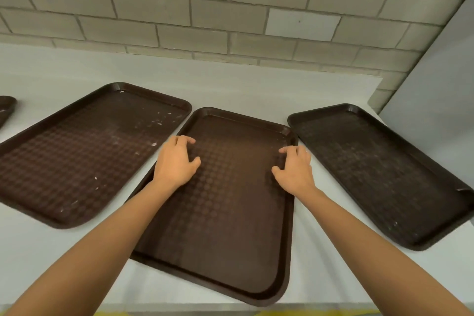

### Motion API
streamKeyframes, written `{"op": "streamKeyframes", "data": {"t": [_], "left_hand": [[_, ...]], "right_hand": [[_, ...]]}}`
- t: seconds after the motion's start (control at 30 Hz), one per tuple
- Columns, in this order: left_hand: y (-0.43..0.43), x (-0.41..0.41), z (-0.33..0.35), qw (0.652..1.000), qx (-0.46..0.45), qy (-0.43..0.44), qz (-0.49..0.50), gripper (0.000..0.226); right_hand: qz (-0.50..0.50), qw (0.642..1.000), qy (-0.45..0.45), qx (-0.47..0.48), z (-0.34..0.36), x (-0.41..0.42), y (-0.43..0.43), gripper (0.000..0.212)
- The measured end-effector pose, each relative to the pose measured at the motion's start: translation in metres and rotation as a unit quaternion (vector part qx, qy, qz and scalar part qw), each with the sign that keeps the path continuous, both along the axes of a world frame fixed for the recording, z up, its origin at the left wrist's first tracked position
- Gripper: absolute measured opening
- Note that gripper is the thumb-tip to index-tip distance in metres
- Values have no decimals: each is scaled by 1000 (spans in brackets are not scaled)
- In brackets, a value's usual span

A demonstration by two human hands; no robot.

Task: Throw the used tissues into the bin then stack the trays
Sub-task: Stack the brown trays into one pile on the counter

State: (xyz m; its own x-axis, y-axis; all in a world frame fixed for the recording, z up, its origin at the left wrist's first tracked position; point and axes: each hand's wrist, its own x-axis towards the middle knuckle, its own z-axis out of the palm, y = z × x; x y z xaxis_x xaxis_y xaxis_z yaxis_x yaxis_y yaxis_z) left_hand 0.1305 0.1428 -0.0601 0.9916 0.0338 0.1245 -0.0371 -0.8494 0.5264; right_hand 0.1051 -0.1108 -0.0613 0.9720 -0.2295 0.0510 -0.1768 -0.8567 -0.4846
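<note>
Two bare forearms reach forward from the bottom corners and draw together toward the middle tray (230,213). The left forearm (102,238) runs up and to the right, the right forearm (372,238) up and to the left. Both wrists are straight and both palms face down. The left hand (177,159) sits over the tray's left rim, fingers loosely curled, thumb spread toward the tray's centre. The right hand (295,165) sits over the tray's right rim in a matching claw shape, index finger and thumb pointing inward. Whether either hand grips the rim is unclear.
</note>
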Motion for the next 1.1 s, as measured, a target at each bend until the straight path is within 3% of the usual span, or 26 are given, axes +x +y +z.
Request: {"op": "streamKeyframes", "data": {"t": [0.4,0.57,0.7,0.87,1.1], "left_hand": [[15,19,-6,997,76,6,-26,47],[20,24,-7,995,92,10,-34,47],[27,28,-7,981,184,14,-52,52],[26,30,-6,960,276,14,-52,45],[23,32,-5,958,278,40,-55,45]], "right_hand": [[-29,999,16,-8,-4,-7,16,45],[-78,997,14,24,-2,-14,15,56],[-125,990,43,56,1,-15,14,65],[-165,979,116,27,3,-15,14,42],[-178,982,67,18,2,-18,16,29]]}}
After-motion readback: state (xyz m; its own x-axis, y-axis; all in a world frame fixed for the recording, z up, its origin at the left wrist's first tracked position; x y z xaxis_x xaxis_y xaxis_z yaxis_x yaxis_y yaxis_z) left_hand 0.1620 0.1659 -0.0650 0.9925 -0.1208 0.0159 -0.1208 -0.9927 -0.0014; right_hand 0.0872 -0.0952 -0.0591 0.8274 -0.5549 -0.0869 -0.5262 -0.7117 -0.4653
